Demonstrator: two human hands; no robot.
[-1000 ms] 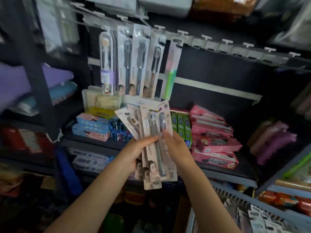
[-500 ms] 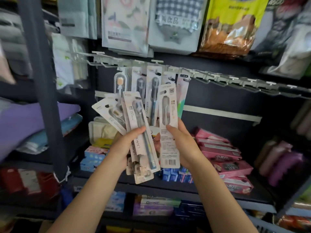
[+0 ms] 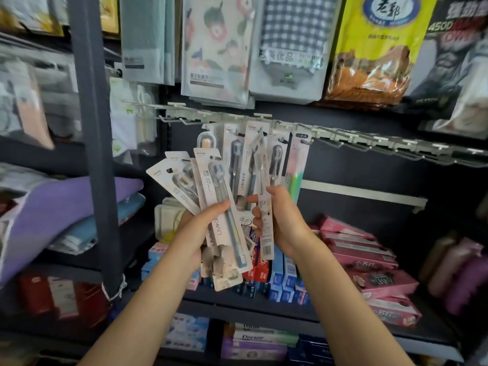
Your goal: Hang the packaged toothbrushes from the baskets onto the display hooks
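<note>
A fan of toothbrush packs (image 3: 211, 207) is gripped by the left hand (image 3: 194, 233); one pack (image 3: 264, 207) is pinched by the right hand (image 3: 284, 220) below the hooks (image 3: 356, 143).

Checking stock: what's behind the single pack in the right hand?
Behind the single pack in the right hand: hanging toothbrush packs; their lower ends are covered.

Top centre: floral-print cloth pack (image 3: 216, 46), blue-white gingham cloth pack (image 3: 290, 38). Upper right: yellow bag (image 3: 380, 43), blue oval emblem. Left: purple folded textile (image 3: 68, 202) over light blue. Right: pink boxes (image 3: 369, 260). Centre: white-backed toothbrush packs (image 3: 211, 196), grey brushes; green-pink hanging pack (image 3: 297, 167).
</note>
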